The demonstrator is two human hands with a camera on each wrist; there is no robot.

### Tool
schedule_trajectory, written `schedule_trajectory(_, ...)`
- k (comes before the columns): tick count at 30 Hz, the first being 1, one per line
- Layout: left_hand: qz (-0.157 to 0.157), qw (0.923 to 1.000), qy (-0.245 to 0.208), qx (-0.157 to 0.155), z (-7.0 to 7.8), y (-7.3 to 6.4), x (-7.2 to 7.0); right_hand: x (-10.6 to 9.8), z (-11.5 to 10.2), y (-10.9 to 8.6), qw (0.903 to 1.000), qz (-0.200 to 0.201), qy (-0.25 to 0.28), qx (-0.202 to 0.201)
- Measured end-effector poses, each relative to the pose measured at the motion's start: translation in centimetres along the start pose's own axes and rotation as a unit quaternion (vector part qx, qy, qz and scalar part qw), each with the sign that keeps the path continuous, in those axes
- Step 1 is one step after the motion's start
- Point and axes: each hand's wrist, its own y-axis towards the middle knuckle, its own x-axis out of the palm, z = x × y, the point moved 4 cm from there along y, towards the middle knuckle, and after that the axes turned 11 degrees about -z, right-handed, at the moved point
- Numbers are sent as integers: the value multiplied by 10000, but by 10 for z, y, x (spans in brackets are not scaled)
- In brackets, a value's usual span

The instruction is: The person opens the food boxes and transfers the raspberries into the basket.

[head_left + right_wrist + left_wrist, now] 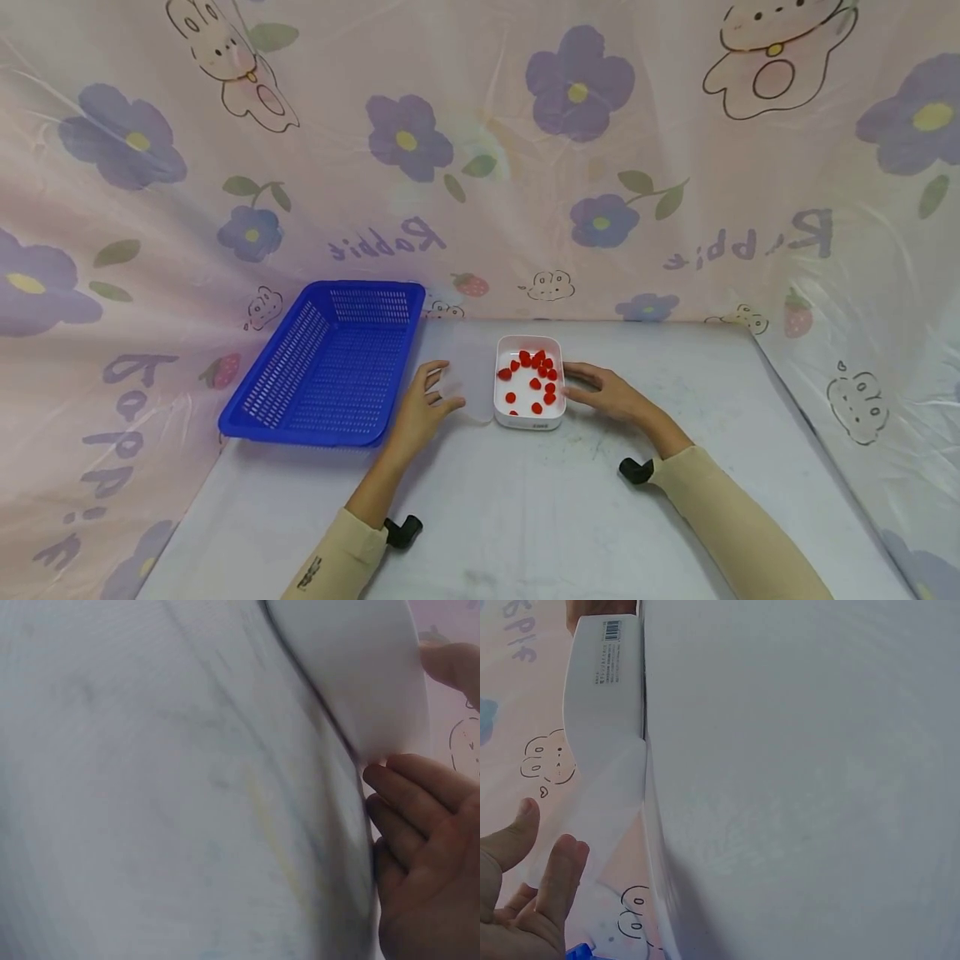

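Note:
A white rectangular box (pixel 529 422) stands upright on the table with small red berry-like pieces (pixel 535 384) scattered inside. Against its left side leans a translucent sheet-like lid (pixel 468 387), also seen slanting down from the box in the left wrist view. My left hand (pixel 420 412) is at the lid's outer edge, thumb and fingers spread apart with a gap between them. My right hand (pixel 611 393) is at the box's right side. In the right wrist view its straight fingers (pixel 420 791) lie at the base of the box wall and the thumb is at the rim.
A blue perforated basket (pixel 300 435) stands to the left of my left hand. The white table (pixel 525 517) meets a printed curtain (pixel 480 208) at the back and sides. Black wrist mounts (pixel 405 532) stick out from both sleeves.

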Motion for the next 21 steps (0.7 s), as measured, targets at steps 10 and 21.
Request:
schedule_trajectory(10,-29,9981,562,-242,-6,0,-6,0,0,1,9999,28,-44,95)
schedule_trajectory(21,-19,9946,924,-469,-9,2,-9,0,0,0,9999,13,-155,49)
